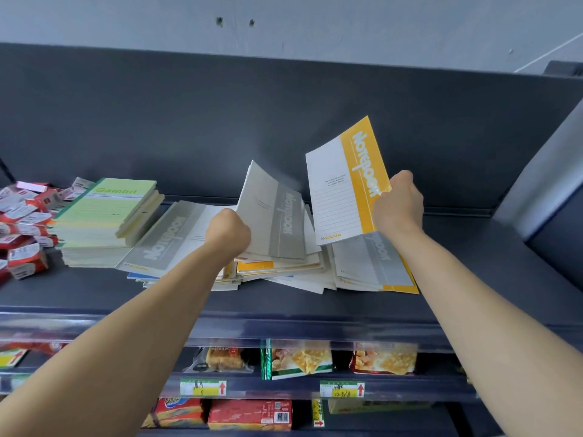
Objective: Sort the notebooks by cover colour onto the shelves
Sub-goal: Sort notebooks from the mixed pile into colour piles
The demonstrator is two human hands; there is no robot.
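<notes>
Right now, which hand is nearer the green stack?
Left. The left hand grips a grey notebook right of the green stack; the right hand holds a yellow notebook farther right.

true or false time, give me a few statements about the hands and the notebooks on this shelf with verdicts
1. The right hand holds a yellow notebook lifted above the mixed pile. True.
2. The left hand holds nothing. False: it grips a grey notebook, tilted up off the pile.
3. A stack of green notebooks sits left of the mixed pile. True.
4. The red packets lie at the right end of the shelf. False: they are at its left end, beside the green stack.
5. The lower shelves hold more notebooks. False: they hold snack packets behind price tags.
</notes>
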